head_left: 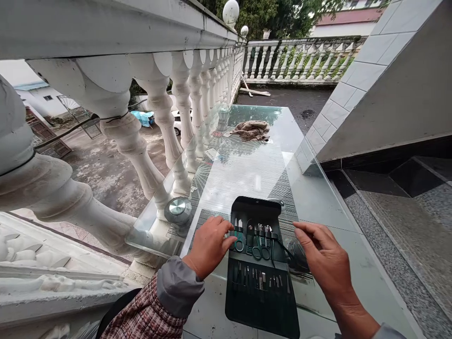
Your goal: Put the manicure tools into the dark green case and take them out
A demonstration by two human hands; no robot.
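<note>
An unfolded dark green manicure case [262,301] lies on a glass tabletop. Teal-handled scissors [261,252], nail clippers [264,230] and other small teal-handled tools are strapped in its upper half. Several slim metal tools [261,278] sit in a row in the lower half. At the case's left edge, the thumb and forefinger of my left hand [211,242] close around a small teal-handled tool [233,233], mostly hidden by the fingers. To the right of the case hovers my right hand [326,256], with its fingers partly bent, thumb apart from them and nothing visible in it.
The glass table [243,179] stretches forward, with a crumpled brown cloth [251,130] and a small white card [212,154] farther off. A round metal-capped table support [178,210] stands left. A white balustrade [155,103] runs along the left; stone steps [399,226] lie right.
</note>
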